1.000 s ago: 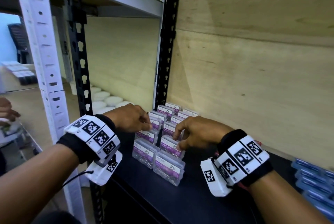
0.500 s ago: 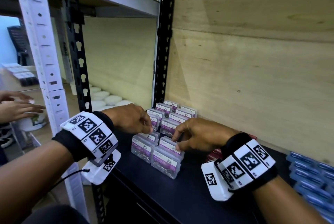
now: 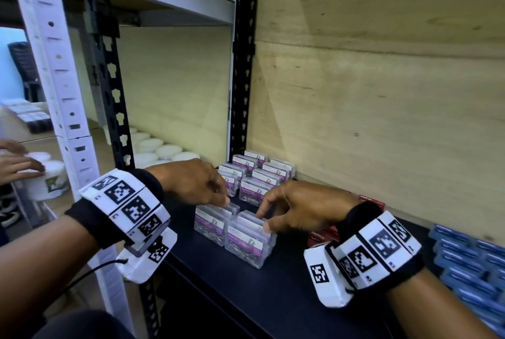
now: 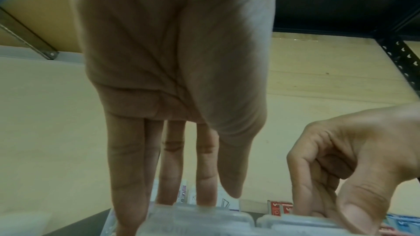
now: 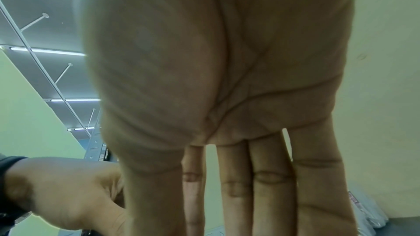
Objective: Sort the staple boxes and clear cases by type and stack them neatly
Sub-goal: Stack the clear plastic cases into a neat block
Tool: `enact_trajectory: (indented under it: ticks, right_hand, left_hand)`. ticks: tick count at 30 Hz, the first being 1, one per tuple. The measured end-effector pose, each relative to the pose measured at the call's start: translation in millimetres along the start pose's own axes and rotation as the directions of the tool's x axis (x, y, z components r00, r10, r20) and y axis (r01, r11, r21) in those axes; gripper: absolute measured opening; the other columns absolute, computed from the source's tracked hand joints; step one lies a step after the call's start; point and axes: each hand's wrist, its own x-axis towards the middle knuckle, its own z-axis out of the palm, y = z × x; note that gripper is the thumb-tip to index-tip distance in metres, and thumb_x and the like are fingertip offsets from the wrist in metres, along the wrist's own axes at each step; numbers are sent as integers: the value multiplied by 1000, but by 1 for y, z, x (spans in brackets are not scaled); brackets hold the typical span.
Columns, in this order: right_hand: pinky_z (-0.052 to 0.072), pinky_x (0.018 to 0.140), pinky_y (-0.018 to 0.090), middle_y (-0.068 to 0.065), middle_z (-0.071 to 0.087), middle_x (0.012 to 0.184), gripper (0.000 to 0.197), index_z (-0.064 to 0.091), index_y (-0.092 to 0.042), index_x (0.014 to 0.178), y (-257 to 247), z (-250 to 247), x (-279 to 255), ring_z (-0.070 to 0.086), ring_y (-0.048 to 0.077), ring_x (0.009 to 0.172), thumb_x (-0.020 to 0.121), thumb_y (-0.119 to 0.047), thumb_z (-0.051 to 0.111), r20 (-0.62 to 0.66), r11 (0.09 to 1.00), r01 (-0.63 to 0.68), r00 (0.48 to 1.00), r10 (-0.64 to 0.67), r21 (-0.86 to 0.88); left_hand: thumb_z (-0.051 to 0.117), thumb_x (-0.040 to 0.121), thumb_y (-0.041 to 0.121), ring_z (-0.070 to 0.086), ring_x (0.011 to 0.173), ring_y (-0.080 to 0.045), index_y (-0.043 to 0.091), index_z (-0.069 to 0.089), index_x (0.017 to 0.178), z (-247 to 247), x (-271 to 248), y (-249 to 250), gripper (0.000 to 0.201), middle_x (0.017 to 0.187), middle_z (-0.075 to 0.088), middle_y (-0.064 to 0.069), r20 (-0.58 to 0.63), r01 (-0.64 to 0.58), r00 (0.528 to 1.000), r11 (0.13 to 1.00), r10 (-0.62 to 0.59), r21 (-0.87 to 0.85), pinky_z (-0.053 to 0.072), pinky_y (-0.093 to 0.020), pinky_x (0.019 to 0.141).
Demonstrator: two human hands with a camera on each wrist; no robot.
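Note:
Clear paper-clip cases with purple labels stand in rows on the black shelf [image 3: 273, 297]. Two front groups sit apart from the rear rows [image 3: 262, 174]. My left hand [image 3: 222, 202] reaches down over the left front case [image 3: 211, 225]. In the left wrist view its straight fingers [image 4: 204, 177] go behind that case [image 4: 197, 220] and the thumb hovers just above it. My right hand [image 3: 265, 219] pinches the top of the right front case [image 3: 246, 241], thumb in front and index finger behind. Red staple boxes [image 3: 323, 234] lie under my right wrist.
Blue boxes [image 3: 470, 256] are stacked at the shelf's right end. A black upright post [image 3: 240, 79] and the wooden back panel [image 3: 382, 120] bound the bay. White tubs [image 3: 158, 147] fill the neighbouring shelf. Another person's hands [image 3: 19, 169] work on a tub at far left.
Both hands have come forward from the second row of cases. The cases under them now sit against the front pair, and a gap has opened to the rear rows.

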Motion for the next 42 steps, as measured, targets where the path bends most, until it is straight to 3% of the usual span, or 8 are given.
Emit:
enact_trajectory:
  ticks: [8,13,18,28,35,38,42]
  right_hand:
    - [45,72,20,-10,72,99,26,65,-34,116,-4,-1,-3,67,6,91,91,-37,68,15,1000,-8,1000,8,-20]
    - [50,80,25,-10,72,99,24,64,-35,115,-3,2,-1,67,6,91,91,-37,67,14,1000,-6,1000,6,-15]
    - [48,75,23,-10,72,96,24,64,-34,114,-2,3,0,67,5,88,91,-37,68,8,1000,-15,1000,15,-3]
    - [50,82,25,-10,73,98,28,61,-35,118,-4,1,0,67,5,90,91,-41,66,35,999,-25,999,26,-20]
    - [50,91,30,-13,69,104,27,65,-36,111,-6,-14,12,64,5,94,87,-50,67,-71,997,-65,996,61,-45]
    - [50,88,29,-12,68,105,26,66,-35,109,-7,-27,28,63,6,91,87,-48,69,-172,992,-97,982,83,-78]
    - [45,76,25,-9,70,102,26,65,-30,112,-5,-37,48,61,4,83,88,-38,71,-211,980,-137,972,104,-147]
  left_hand:
    - [58,93,49,60,104,-5,35,70,110,3,-1,2,26,112,68,14,-18,-11,1000,1000,11,13,47,-26,96]
    - [60,92,49,62,100,-6,33,69,106,7,1,-1,24,107,68,13,-37,-16,999,999,15,-41,49,-26,93]
    - [62,91,47,61,99,-4,33,67,104,11,5,-5,20,105,67,14,-25,-39,999,997,38,-68,49,-25,91]
    - [63,91,44,61,97,-4,31,67,98,12,10,-14,16,102,66,14,-47,-61,997,991,56,-115,50,-26,90]
    - [58,89,57,52,97,-10,39,61,98,-1,26,-20,20,97,51,16,-155,16,988,999,-10,34,46,-32,90]
    - [55,92,55,49,100,-12,36,62,113,-7,41,-24,30,107,51,11,-204,75,977,995,-60,69,44,-32,92]
    - [54,94,52,54,111,-17,34,63,116,-8,62,-34,30,125,60,5,-222,148,966,987,-129,68,45,-34,94]
